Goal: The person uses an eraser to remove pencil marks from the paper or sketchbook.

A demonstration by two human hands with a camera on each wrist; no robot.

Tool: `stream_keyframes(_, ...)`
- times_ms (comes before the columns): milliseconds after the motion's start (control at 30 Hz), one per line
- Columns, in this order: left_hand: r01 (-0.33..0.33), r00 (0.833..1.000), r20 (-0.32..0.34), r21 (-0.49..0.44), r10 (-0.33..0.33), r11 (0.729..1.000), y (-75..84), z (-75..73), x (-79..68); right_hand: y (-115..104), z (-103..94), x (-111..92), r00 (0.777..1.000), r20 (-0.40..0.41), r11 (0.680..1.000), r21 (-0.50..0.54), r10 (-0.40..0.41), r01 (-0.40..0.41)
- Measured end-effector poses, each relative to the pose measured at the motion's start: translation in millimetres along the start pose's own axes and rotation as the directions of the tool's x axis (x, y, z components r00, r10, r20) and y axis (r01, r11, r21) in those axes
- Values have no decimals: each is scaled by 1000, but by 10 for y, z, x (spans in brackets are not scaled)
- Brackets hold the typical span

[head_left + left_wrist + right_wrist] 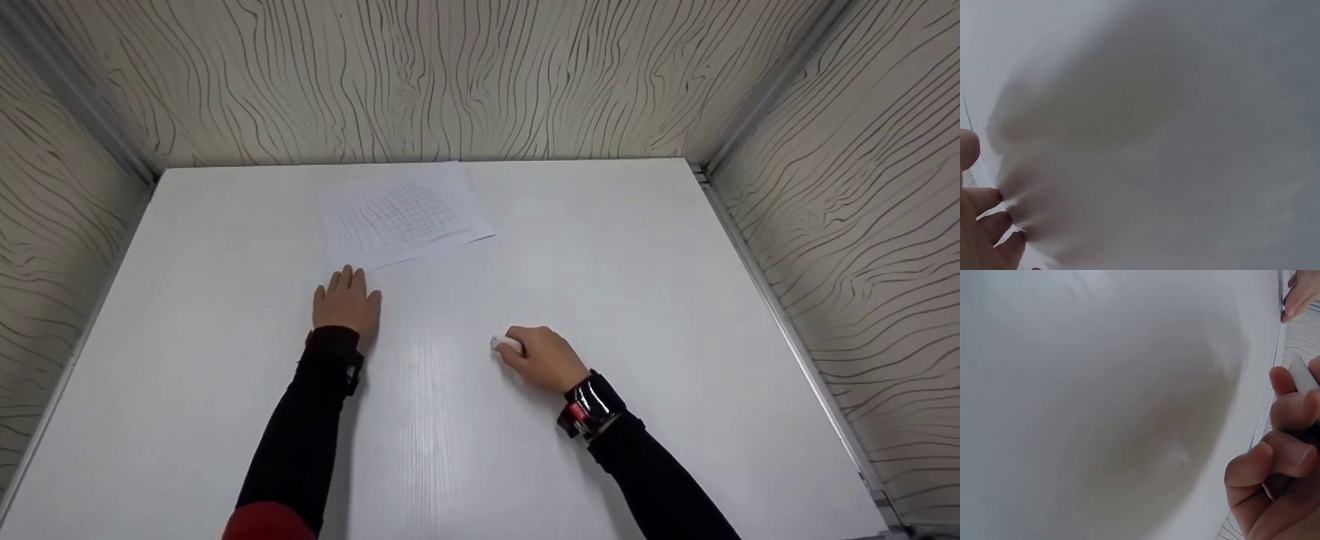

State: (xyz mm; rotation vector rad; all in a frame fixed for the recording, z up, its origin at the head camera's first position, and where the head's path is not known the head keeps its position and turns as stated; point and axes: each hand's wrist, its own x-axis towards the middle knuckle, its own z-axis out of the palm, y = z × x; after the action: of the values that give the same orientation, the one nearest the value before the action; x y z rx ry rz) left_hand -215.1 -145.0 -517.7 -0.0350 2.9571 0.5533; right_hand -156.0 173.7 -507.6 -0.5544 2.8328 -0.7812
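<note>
My left hand (346, 304) lies palm down with its fingers stretched forward, fingertips right at the near left corner of the paper sheets (472, 217). Pencil-like lines form a hand-drawn grid on the top sheet. In the left wrist view, the fingers (995, 226) reach in from the lower left over the white surface. My right hand (546, 358) grips a small white object (507, 344) to the right of the table's middle. Its pointed end (1301, 373) sticks out between the curled fingers in the right wrist view; the rest is hidden in the hand.
The white tabletop (615, 247) spreads around both hands. A wall with a wood-grain line pattern (450, 82) stands behind its far edge, and similar panels (870, 225) flank it. Metal rails (780, 322) run along the sides.
</note>
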Motion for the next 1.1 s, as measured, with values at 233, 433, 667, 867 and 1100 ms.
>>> stream_keyframes(233,-100,993,-57,32,102,994,111,143,-67,66,-17,-20,999,-2,999,10,45,-45)
stream_keyframes(433,-233,958,-149,104,247,967,389,275,-284,99,-40,-7,997,-41,997,-8,72,-72)
stream_keyframes(667,-350,874,-274,215,400,912,695,421,-626,96,-42,31,990,-72,992,-20,122,-124)
stream_keyframes(867,-375,875,-232,234,426,897,871,543,-869,111,-40,29,982,-81,984,-51,168,-173)
stream_keyframes(1100,-445,867,-186,128,462,886,928,592,-913,109,-22,30,973,-97,975,-56,210,-216)
